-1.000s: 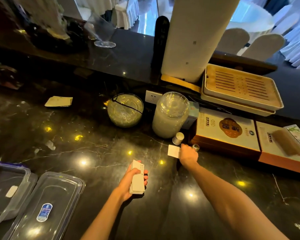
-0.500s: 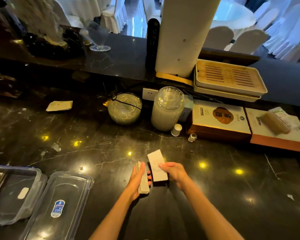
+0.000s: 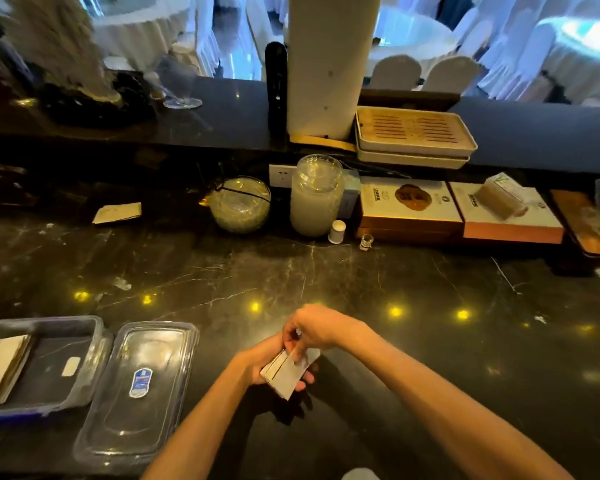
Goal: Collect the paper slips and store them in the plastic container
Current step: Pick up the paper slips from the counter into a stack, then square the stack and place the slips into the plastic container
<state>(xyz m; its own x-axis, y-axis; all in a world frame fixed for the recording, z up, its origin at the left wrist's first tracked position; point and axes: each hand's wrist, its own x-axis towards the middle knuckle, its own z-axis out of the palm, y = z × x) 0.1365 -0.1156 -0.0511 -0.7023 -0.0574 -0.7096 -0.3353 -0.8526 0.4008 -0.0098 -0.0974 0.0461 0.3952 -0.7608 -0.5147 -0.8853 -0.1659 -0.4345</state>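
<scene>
My left hand (image 3: 257,358) grips a stack of white paper slips (image 3: 286,374) above the dark marble counter, near the front middle. My right hand (image 3: 312,329) reaches over from the right, its fingers pressing a slip onto the top of that stack. The clear plastic container (image 3: 84,344) sits at the left with a pile of slips (image 3: 0,365) leaning in its left side and one small slip (image 3: 70,366) on its floor. Its clear lid (image 3: 139,379) lies flat beside it. Another paper (image 3: 118,213) lies far back left on the counter.
A round glass bowl (image 3: 240,204), a tall glass jar (image 3: 316,195), a small white cap (image 3: 336,231) and a tiny glass bottle (image 3: 366,242) stand along the back. Boxed goods (image 3: 411,206) and stacked trays (image 3: 414,136) fill the back right. A white pillar (image 3: 329,64) rises behind.
My right hand picked up a slip near the small bottle, carried it back toward me, and now lays it on the stack in my left hand.
</scene>
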